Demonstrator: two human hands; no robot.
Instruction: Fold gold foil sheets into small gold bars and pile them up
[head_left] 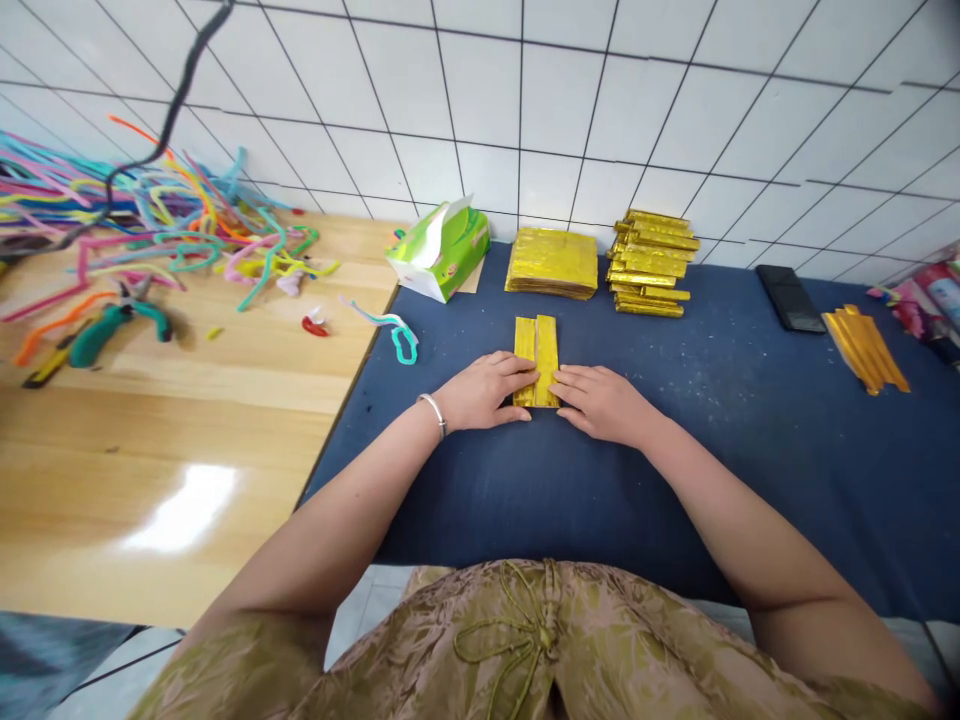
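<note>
Gold foil paper (537, 352) on dark blue mat (750, 420); green tissue box (442, 250); multicoloured pipe cleaners (150, 215) on pale wood bench (187, 400).

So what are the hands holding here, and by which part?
Both the left hand and right hand press the near end of the folded gold paper flat on the blue mat; nothing is lifted.

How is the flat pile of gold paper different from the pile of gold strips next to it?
The flat pile holds wide, unfolded sheets stacked neatly; the strip pile holds narrow folded pieces. The flat pile is low with even edges; the strip pile stands taller and looks jumbled, ends sticking out. Both are shiny gold and sit at the far side of the blue mat by the tiled wall.
</note>
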